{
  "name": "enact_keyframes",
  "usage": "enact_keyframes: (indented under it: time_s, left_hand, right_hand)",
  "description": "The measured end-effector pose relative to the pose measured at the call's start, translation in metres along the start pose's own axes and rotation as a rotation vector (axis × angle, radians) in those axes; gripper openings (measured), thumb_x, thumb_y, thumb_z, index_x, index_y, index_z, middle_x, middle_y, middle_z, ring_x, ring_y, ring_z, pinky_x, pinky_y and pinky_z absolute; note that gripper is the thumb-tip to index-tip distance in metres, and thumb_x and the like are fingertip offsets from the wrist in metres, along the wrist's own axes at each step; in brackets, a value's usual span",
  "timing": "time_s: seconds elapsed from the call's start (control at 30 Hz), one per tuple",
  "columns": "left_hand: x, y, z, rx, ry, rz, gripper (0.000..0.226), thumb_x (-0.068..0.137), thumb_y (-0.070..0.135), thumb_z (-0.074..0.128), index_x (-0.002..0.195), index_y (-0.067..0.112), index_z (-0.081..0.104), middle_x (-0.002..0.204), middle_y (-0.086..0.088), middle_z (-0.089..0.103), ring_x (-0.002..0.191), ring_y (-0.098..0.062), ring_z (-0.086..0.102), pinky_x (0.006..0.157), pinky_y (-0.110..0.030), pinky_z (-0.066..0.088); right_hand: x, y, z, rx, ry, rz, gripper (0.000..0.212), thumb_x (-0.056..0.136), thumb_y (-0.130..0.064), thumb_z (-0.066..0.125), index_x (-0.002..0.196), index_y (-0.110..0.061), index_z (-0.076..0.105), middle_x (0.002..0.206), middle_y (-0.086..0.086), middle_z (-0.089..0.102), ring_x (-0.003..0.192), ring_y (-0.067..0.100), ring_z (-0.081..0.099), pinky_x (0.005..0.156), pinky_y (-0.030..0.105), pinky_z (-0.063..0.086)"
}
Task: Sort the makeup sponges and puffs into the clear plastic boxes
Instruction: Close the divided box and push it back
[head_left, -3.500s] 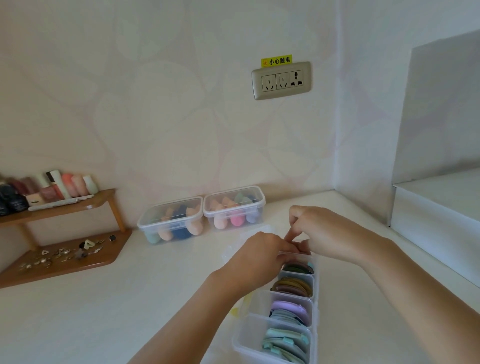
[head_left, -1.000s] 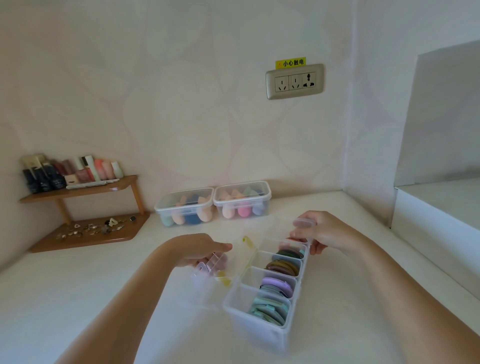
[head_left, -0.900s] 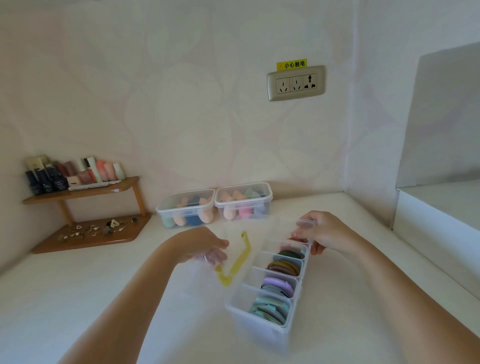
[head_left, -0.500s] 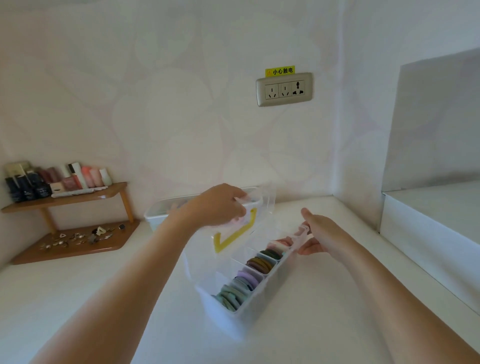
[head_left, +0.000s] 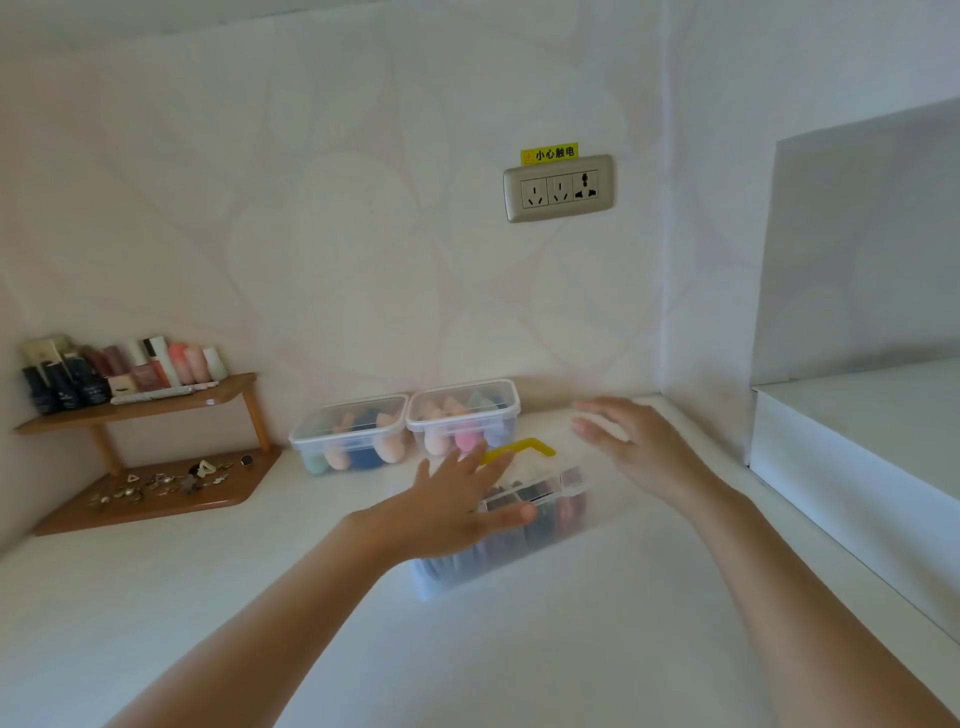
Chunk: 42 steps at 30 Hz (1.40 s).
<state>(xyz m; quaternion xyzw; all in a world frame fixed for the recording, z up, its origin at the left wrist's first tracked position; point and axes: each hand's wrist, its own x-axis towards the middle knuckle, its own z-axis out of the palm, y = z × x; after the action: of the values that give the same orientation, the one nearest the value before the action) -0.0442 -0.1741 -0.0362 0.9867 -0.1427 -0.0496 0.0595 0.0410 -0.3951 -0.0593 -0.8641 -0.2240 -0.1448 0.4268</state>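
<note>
Long clear divided box (head_left: 540, 525): lies mid-counter, slantwise, near end towards the viewer, far end towards the back wall; lid down, yellow handle (head_left: 519, 448) standing up at its far side. Blurred throughout. Holds puffs (head_left: 551, 512), seen only as dark and reddish shapes through the plastic.

Left hand (head_left: 447, 512): laid over the box's near left part, fingers straight and spread, thumb along the front wall; pinches nothing. Contact with the lid not certain through the blur.

Right hand (head_left: 639, 452): just right of the box and apart from it, above the counter, fingers straight and loosely spread, holding nothing.

Two small clear lidded boxes (head_left: 353, 436) (head_left: 465, 413): side by side against the back wall, touching, behind the long box. Filled with sponges (head_left: 465, 440) in pink, peach, blue and green.

White counter (head_left: 467, 649): bears all three boxes.

Wooden two-tier shelf (head_left: 156, 405): far left; bottles (head_left: 104, 369) on top, small trinkets (head_left: 161, 483) on the lower board.

Wall socket (head_left: 558, 188): above the boxes, yellow label (head_left: 549, 154) over it.

White ledge (head_left: 857, 441): right side, raised above the counter.
</note>
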Motion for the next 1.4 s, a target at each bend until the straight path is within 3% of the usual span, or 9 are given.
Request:
enact_keyframes:
  time_s: [0.17,0.33,0.43,0.57,0.9,1.03,1.2,1.3,1.4]
  left_hand:
    - [-0.007,-0.035,-0.001,-0.026,-0.034,-0.12,0.119,0.039,0.101,0.007,0.142,0.046,-0.015,0.155,0.011,-0.018,0.145,-0.022,-0.014,0.114,-0.057,-0.005]
    - [-0.014,-0.05,-0.006,-0.17,-0.099,-0.019,0.083,0.065,0.082,0.047,0.132,0.064,0.001,0.156,0.02,0.006,0.142,-0.009,0.011,0.118,-0.045,0.016]
    - [-0.019,-0.054,-0.004,-0.36,-0.04,-0.031,0.081,0.063,0.077,0.056,0.133,0.059,0.02,0.153,0.02,0.017,0.138,-0.006,0.02,0.116,-0.038,0.022]
    - [-0.018,-0.05,0.01,-0.333,0.092,-0.062,0.068,0.078,0.049,0.067,0.131,0.058,0.026,0.149,0.019,0.021,0.133,-0.006,0.022,0.113,-0.036,0.023]
    - [-0.023,-0.044,0.013,-0.309,0.235,-0.051,0.062,0.078,0.038,0.072,0.129,0.052,0.039,0.145,0.016,0.033,0.119,-0.002,0.032,0.106,-0.03,0.033]
    - [-0.023,-0.041,0.015,-0.31,0.258,-0.03,0.063,0.078,0.034,0.073,0.133,0.044,0.042,0.144,0.016,0.034,0.119,-0.003,0.033,0.103,-0.025,0.033]
    - [-0.013,-0.03,0.024,-0.315,0.264,0.015,0.067,0.079,0.033,0.072,0.136,0.039,0.037,0.149,0.01,0.028,0.132,-0.011,0.03,0.11,-0.031,0.035]
    - [0.005,-0.012,0.037,-0.33,0.374,0.096,0.065,0.08,0.034,0.071,0.136,0.037,0.039,0.152,0.01,0.025,0.136,-0.01,0.028,0.111,-0.028,0.03]
    - [0.023,0.001,0.047,-0.418,0.49,0.106,0.065,0.081,0.031,0.071,0.137,0.034,0.039,0.154,0.009,0.02,0.138,-0.01,0.025,0.106,-0.02,0.027]
  right_hand:
    - [-0.005,0.005,0.012,0.097,-0.426,0.074,0.069,0.066,-0.063,0.065,0.132,-0.049,0.048,0.152,-0.024,0.018,0.138,0.007,0.033,0.111,0.026,0.026]
    - [0.0,0.007,0.01,-0.134,-0.513,-0.086,0.068,0.086,-0.031,0.068,0.144,-0.029,0.035,0.156,-0.012,0.019,0.145,0.012,0.017,0.119,0.029,0.015]
    - [-0.006,0.004,0.012,-0.066,-0.448,-0.067,0.074,0.072,-0.046,0.069,0.14,-0.034,0.042,0.15,-0.02,0.023,0.142,0.01,0.027,0.117,0.029,0.023]
    - [-0.012,0.006,0.013,-0.09,-0.379,-0.089,0.078,0.062,-0.058,0.06,0.137,-0.043,0.043,0.152,-0.022,0.024,0.139,0.006,0.029,0.112,0.022,0.027]
    - [-0.018,0.004,0.01,-0.145,-0.304,-0.104,0.058,0.081,-0.038,0.071,0.134,-0.042,0.048,0.148,-0.021,0.034,0.136,0.002,0.036,0.104,0.014,0.026]
    - [-0.022,0.001,0.008,-0.136,-0.311,-0.079,0.059,0.084,-0.035,0.07,0.137,-0.039,0.046,0.15,-0.02,0.032,0.139,0.007,0.032,0.111,0.023,0.024]
    - [-0.029,-0.015,0.011,-0.552,-0.229,-0.144,0.067,0.081,-0.053,0.064,0.141,-0.028,0.044,0.154,-0.012,0.03,0.147,0.022,0.006,0.117,0.042,-0.003]
    - [-0.036,-0.031,0.025,-0.495,-0.21,-0.321,0.064,0.08,-0.044,0.069,0.137,-0.024,0.049,0.145,-0.008,0.044,0.139,0.018,0.026,0.114,0.027,0.012]
    - [-0.037,-0.023,0.031,-0.47,-0.168,-0.249,0.061,0.085,-0.033,0.067,0.14,-0.028,0.045,0.144,-0.01,0.044,0.135,0.011,0.034,0.113,0.027,0.019]
